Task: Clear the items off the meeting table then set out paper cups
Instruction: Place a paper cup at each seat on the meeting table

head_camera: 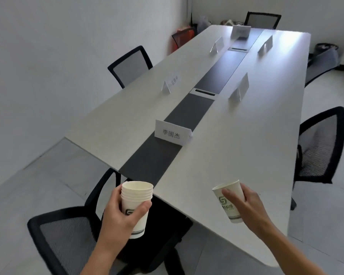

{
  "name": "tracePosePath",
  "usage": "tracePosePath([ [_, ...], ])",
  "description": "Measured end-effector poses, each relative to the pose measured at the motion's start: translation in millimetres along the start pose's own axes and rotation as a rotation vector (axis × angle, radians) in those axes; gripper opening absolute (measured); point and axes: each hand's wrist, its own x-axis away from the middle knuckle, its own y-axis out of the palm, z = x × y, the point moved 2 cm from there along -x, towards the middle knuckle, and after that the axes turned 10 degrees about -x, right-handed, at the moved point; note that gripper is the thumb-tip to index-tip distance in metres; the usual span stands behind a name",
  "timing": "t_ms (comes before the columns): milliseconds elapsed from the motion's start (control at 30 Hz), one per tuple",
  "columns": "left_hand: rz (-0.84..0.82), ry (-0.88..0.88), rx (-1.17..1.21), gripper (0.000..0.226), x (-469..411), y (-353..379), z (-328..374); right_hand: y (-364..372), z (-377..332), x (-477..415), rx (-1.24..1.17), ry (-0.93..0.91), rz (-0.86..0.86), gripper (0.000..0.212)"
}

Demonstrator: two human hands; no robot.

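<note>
While we hold a single paper cup (229, 203) in our right hand (244, 205), the grip closed around its side and the cup tilted above the near end of the surface (236, 151), our left hand (119, 213) is wrapped around a nested stack of paper cups (136, 203) held just off the near edge. The top cup of the stack looks empty, and we cannot see inside the single one. To place it well, we judge we should right the cup, lower it flat onto the pale part of the surface in front of the nearest name card (172, 132), clear of the dark centre strip (157, 161), then let go only once the base sits steady. Further name cards (239, 88) stand along both sides, with mesh office chairs (130, 66) around.
</note>
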Motion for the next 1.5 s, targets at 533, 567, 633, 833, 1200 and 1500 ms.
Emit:
tracePosePath([
  [533, -0.062, -0.074, -0.019, 0.067, -198, 9, -2, 48, -36, -300, 0.129, -0.011, 0.132, 0.061],
  [567, -0.053, -0.091, -0.034, 0.067, -202, 10, -4, 52, -32, -322, 0.135, -0.001, 0.134, 0.063],
  [633, -0.042, -0.141, -0.055, 0.066, -208, 11, -8, 61, -23, -361, 0.144, 0.019, 0.144, 0.066],
  [833, -0.045, -0.253, -0.142, 0.072, -234, 17, -20, 89, 13, -442, 0.232, 0.023, 0.089, 0.068],
  [1200, -0.135, -0.268, -0.161, 0.072, -260, 43, -19, 96, 46, -447, 0.308, 0.034, 0.081, 0.072],
  [1500, -0.201, -0.11, -0.149, 0.073, -262, 27, 3, 70, 5, -385, 0.434, 0.041, 0.161, 0.039],
])
